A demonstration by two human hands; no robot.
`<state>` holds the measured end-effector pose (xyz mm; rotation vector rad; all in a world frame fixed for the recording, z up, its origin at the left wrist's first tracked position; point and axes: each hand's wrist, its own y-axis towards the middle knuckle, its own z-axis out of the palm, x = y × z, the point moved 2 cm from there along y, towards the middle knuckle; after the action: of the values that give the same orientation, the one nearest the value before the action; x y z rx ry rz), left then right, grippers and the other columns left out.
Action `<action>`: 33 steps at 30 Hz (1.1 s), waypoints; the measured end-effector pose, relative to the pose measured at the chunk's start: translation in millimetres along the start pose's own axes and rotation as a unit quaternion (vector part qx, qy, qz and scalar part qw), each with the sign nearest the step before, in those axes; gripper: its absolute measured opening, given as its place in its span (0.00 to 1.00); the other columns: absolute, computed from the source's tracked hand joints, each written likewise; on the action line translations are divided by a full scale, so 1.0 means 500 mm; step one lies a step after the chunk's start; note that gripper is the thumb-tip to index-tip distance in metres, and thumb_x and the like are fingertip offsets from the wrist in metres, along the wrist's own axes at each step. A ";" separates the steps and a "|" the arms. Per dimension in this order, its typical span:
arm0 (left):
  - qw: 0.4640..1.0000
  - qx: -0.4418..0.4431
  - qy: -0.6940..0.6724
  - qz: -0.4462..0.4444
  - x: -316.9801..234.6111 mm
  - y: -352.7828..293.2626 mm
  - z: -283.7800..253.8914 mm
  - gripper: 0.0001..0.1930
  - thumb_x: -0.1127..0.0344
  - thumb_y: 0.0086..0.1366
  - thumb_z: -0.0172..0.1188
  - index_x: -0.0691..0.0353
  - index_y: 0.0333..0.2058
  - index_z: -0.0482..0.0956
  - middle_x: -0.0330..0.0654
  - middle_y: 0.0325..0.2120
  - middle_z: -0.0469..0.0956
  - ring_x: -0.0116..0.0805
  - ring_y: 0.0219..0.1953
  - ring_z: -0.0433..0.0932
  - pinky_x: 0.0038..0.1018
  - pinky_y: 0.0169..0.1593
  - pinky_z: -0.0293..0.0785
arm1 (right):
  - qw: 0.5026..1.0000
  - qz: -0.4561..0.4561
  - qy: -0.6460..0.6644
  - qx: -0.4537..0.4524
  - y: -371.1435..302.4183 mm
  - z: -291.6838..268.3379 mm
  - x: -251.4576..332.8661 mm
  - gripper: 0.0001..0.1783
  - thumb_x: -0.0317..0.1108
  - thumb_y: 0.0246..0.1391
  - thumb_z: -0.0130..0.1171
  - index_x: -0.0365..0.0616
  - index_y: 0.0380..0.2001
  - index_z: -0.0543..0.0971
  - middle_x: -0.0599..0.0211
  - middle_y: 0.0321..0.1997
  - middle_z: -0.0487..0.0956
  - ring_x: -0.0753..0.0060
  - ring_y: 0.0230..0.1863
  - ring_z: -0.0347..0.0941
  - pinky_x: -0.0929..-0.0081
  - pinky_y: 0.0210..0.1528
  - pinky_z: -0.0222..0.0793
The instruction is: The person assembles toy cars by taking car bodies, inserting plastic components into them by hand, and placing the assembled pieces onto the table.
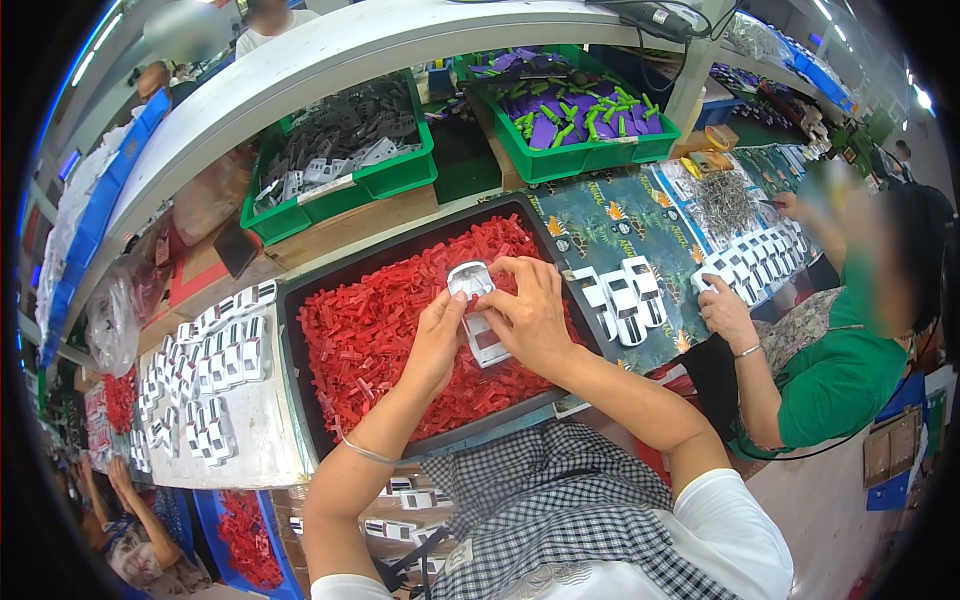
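Observation:
Between both hands is a white plastic toy car body (468, 275), held above a black tray (290, 372) heaped with small red plastic parts (355, 350). My left hand (437, 328) grips the body's left side, thumb near its middle. My right hand (533, 312) closes on the other side, with bent fingers at the far right edge. Something red shows at the fingertips; whether it is a loose part or the heap behind the shell, I cannot tell.
White car bodies stand in rows on the left board (270, 425), with several more (625, 300) right of the tray. Green bins hold grey parts (340, 135) and purple-and-green parts (560, 110) beneath a shelf beam (300, 70). At right, a co-worker in green (830, 390) handles car bodies.

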<state>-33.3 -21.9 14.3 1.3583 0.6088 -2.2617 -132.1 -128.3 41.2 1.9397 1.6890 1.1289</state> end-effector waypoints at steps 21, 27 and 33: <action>0.997 0.008 0.072 0.041 0.023 0.013 -0.008 0.10 0.71 0.69 0.49 0.65 0.47 0.73 0.35 0.35 0.77 0.19 0.35 0.75 0.20 0.39 0.71 | 0.992 0.093 0.073 0.039 -0.016 0.019 -0.023 0.11 0.30 0.40 0.68 0.48 0.30 0.79 0.68 0.44 0.70 0.64 0.47 0.66 0.64 0.50 0.58; 0.994 -0.007 0.088 0.059 0.018 0.012 -0.015 0.09 0.72 0.68 0.52 0.66 0.44 0.75 0.34 0.32 0.78 0.19 0.31 0.75 0.20 0.36 0.72 | 0.992 0.079 0.098 0.002 -0.005 0.005 -0.007 0.27 0.27 0.40 0.66 0.42 0.46 0.70 0.61 0.47 0.70 0.58 0.51 0.66 0.62 0.52 0.60; 0.977 -0.019 0.191 0.093 0.016 0.006 -0.008 0.08 0.72 0.66 0.53 0.68 0.42 0.76 0.35 0.32 0.78 0.18 0.31 0.74 0.19 0.36 0.72 | 0.926 0.219 0.298 0.070 -0.013 0.021 -0.033 0.25 0.26 0.46 0.62 0.38 0.50 0.70 0.60 0.44 0.75 0.73 0.41 0.74 0.74 0.44 0.71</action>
<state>-32.2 -23.2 4.8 1.7696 0.6123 -1.8451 -128.3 -139.3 24.2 2.2924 1.6719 1.9794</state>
